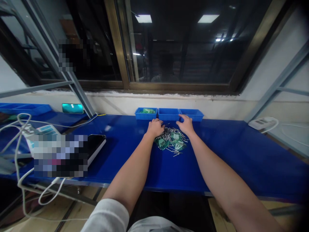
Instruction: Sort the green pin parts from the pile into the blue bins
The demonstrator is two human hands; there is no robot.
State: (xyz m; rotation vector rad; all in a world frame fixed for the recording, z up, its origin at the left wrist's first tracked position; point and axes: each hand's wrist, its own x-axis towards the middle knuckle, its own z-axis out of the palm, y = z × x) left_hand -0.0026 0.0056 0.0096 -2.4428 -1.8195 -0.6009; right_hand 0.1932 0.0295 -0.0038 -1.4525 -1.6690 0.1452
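Observation:
A loose heap of thin metal nails or pins (172,131) lies on the blue table, mixed with small green-and-white packets (177,140). My left hand (155,127) rests at the heap's left edge with its fingers curled inward. Whatever those fingers hold is too small to make out. On the other side, my right hand (186,124) hovers by the heap's upper right, thumb and forefinger apart and nothing visible between them. Its fingertips come close to the front of the middle blue tray (169,111). Green packets sit inside the left blue tray (137,113).
A right-hand blue tray (196,112) completes the row along the wall. To the left are a black-and-white boxy device (98,141), white cables (16,154) and a lit phone (72,108). A power strip (262,123) lies at the far right, near a metal post.

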